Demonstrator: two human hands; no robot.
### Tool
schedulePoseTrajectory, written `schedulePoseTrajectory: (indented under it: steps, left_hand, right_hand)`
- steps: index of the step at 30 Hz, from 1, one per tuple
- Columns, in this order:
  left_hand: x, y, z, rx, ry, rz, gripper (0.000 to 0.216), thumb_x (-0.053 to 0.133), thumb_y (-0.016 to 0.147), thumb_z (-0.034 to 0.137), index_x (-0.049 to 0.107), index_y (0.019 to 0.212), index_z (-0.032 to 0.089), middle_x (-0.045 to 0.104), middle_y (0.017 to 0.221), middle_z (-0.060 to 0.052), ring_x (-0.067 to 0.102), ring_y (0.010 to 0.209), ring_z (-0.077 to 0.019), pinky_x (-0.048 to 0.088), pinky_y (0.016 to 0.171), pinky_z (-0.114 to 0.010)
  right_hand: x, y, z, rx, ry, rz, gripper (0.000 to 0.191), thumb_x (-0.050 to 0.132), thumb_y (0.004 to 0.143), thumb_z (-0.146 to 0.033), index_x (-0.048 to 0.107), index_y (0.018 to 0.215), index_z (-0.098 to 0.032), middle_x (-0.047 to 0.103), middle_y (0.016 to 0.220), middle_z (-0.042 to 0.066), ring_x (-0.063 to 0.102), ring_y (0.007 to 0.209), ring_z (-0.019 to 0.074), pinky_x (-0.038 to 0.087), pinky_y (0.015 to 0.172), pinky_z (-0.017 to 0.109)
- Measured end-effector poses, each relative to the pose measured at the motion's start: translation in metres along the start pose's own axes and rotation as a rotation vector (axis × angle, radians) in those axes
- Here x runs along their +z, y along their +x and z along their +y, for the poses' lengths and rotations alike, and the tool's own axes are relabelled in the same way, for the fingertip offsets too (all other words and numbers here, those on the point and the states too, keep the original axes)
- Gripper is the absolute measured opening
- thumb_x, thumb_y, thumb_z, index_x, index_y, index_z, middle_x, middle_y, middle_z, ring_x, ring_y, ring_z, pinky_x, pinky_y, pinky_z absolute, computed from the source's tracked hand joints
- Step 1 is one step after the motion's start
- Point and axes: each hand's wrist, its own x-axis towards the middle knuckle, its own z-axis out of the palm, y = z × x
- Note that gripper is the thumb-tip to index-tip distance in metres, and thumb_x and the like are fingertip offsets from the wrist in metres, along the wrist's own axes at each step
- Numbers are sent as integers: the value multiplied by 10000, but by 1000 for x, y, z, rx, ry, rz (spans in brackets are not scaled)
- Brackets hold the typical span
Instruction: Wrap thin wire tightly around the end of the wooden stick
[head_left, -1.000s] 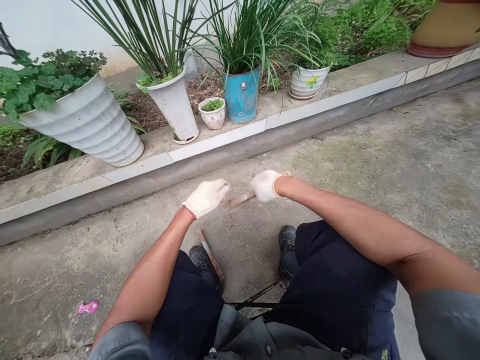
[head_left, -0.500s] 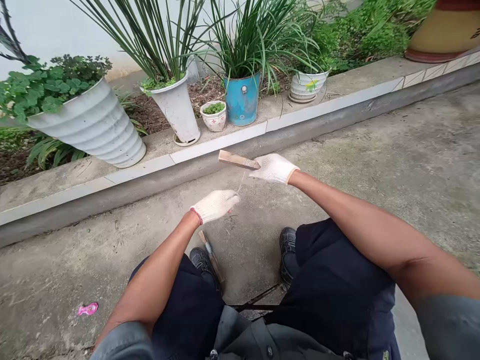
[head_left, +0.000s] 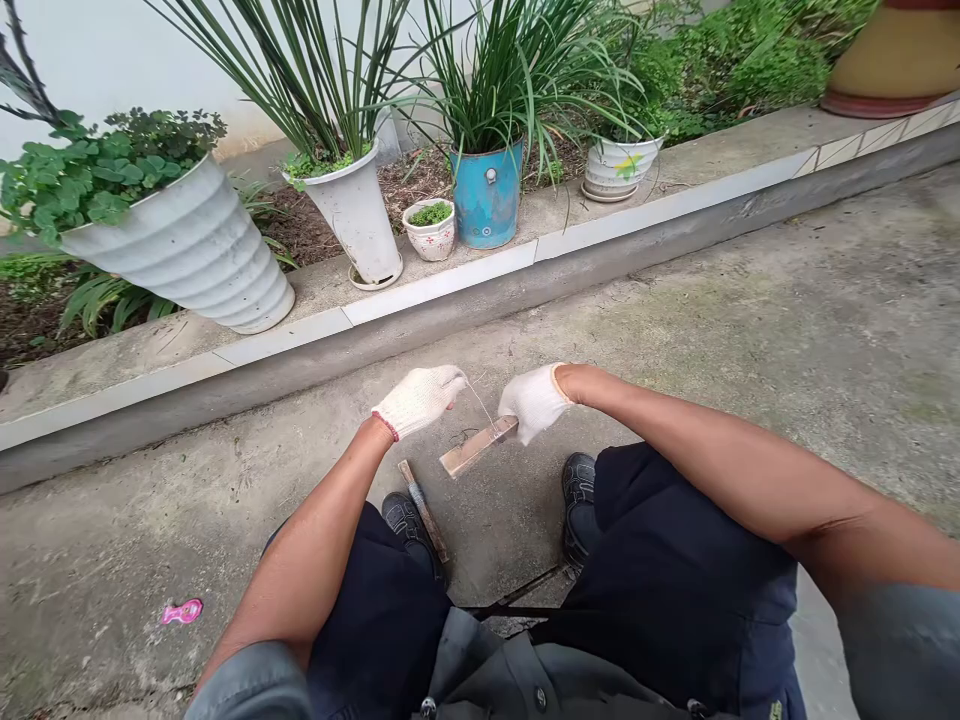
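Nearest my remote view, a wound stick (head_left: 424,512) lies beside the left shoe (head_left: 407,525). Beyond it, over the concrete floor (head_left: 675,350), my right hand (head_left: 534,402) is clenched round one end of a wooden block (head_left: 472,452), its long axis slanting leftward and back toward me. A thin strand (head_left: 480,399) runs from it to my left hand (head_left: 424,400), fingers apparently pinched on it, short of the ledge's front edge (head_left: 442,288).

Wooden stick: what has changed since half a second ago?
The right hand has swung down the picture, carrying the wooden stick from higher than the left hand to lower; its free end now points down-left. The left hand has shifted slightly up-left. Unchanged: the thread between left hand and stick, and the second stick by the left shoe.
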Motion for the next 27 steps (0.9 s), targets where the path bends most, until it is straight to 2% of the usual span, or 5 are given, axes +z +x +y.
schedulePoseTrajectory:
  steps: [5,9,14,21,27]
  left_hand:
    - [4,4,-2,38,0,-40,393,438,1112,406,753,1065,176,765,895,-50,720,860,-203,528,843,-284]
    - [11,2,7,-3,-68,-80,444,394,1128,471,735,1106,189,757,836,-31,690,692,-185,506,703,-274]
    - [18,-1,17,-8,-93,-104,451,411,1125,501,736,1201,197,769,852,-23,701,695,-188,495,698,-272]
    - [11,-7,11,65,-11,-24,437,402,1137,464,751,1199,208,768,871,-22,753,828,-206,507,823,-279]
    - [1,-8,-2,35,36,61,436,394,1143,447,746,1210,200,778,969,-41,749,880,-209,523,902,-293]
  right_hand:
    - [-18,-26,2,-114,347,252,436,770,792,-492,787,1071,-158,734,832,27,626,686,101,418,639,189]
    - [-35,-32,12,76,558,653,323,720,857,-418,721,999,-128,708,776,47,615,650,98,424,605,187]
    - [-43,-28,41,257,634,818,360,622,982,-442,675,1158,-132,715,887,94,644,704,122,521,673,219]
    - [-35,-12,44,562,100,448,270,765,811,-259,767,1035,-107,679,845,158,697,912,278,527,867,369]
    - [-1,3,6,50,-20,-42,317,796,730,-384,758,919,-131,652,752,47,582,702,146,433,708,264]
